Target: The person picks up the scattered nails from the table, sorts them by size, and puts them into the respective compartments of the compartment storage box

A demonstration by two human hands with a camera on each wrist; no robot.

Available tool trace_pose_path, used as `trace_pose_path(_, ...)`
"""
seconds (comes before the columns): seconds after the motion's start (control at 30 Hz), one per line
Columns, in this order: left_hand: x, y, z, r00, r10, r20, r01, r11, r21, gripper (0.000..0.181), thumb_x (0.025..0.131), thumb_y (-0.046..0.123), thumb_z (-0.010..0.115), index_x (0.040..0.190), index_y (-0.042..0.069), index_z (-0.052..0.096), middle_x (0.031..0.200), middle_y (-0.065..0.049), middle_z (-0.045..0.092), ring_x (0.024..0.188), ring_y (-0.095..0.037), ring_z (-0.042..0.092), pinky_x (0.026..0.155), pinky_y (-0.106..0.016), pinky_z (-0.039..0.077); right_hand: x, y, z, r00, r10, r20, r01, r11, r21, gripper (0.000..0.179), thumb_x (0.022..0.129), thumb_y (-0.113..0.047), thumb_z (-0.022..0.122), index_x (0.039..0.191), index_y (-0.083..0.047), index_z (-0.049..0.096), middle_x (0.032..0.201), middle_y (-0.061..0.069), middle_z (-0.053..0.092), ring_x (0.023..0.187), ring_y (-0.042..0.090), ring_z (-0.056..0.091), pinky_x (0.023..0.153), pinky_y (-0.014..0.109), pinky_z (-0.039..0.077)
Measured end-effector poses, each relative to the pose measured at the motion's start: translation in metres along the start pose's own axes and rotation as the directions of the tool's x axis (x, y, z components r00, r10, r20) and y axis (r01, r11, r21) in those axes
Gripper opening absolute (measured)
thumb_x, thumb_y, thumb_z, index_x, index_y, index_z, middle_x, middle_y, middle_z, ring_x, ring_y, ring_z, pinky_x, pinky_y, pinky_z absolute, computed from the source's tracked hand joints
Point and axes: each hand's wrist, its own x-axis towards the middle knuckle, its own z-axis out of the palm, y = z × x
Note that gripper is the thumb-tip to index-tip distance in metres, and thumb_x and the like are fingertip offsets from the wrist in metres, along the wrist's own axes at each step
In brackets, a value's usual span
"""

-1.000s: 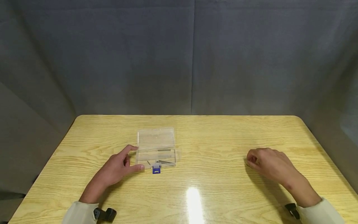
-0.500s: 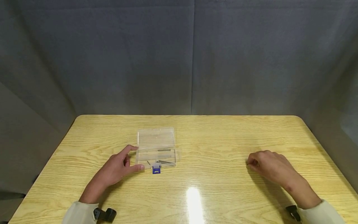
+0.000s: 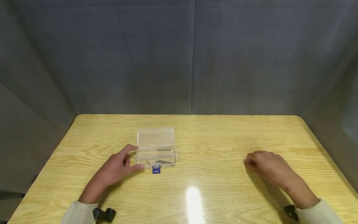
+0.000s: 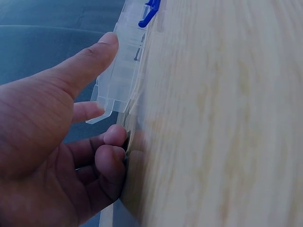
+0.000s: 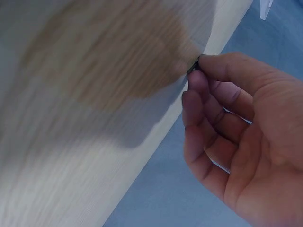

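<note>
A clear plastic box (image 3: 156, 157) lies on the table with its lid (image 3: 155, 138) folded back and a blue latch (image 3: 156, 169) at the front. Several thin dark screw-like pieces (image 3: 164, 161) lie inside. My left hand (image 3: 113, 169) holds the box's left end, thumb at the front corner and index finger near the hinge. In the left wrist view, its other fingers (image 4: 110, 163) curl beside the box. Far to the right, my right hand (image 3: 269, 166) pinches a small dark piece (image 5: 193, 65) at the table surface; the fingertips mostly hide it, so its kind is unclear.
The wooden table (image 3: 212, 137) has rounded far corners. A grey curtain (image 3: 134, 62) hangs behind it and along both sides. A bright glare streak (image 3: 194, 202) lies near the front middle. Black straps with cameras (image 3: 104, 214) sit at the wrists.
The right hand has lowered slightly toward me and its thumb and index finger have closed together at the table. The left hand and box stay in place.
</note>
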Motion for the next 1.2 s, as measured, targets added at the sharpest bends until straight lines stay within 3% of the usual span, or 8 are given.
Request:
trace_pose_path(0.37,-0.001,0.0,0.0,1.0,0.007,-0.004,-0.007,1.0,0.001,0.07,0.092,0.047,0.078,0.145,0.011,0.049,0.074,-0.001,0.05,0.058,-0.015,0.042,0.057,-0.031,0.038,0.001,-0.001,0.005,0.998,-0.066,-0.022,0.064,0.996,-0.066,0.027,0.092,-0.007,0.077,0.081,-0.025,0.06,0.074,-0.018,0.05,0.06,0.003,0.04,0.052,0.027,0.037)
trace_pose_path(1.2,0.0,-0.001,0.001,1.0,0.018,-0.007,-0.018,1.0,-0.013,0.069,0.092,0.045,0.079,0.145,0.011,0.05,0.073,-0.001,0.05,0.058,-0.014,0.042,0.057,-0.031,0.037,0.005,-0.017,0.001,0.998,-0.061,0.002,0.061,0.997,-0.04,0.037,0.095,-0.004,0.07,0.073,-0.025,0.049,0.064,-0.015,0.037,0.056,0.003,0.032,0.051,0.026,0.03)
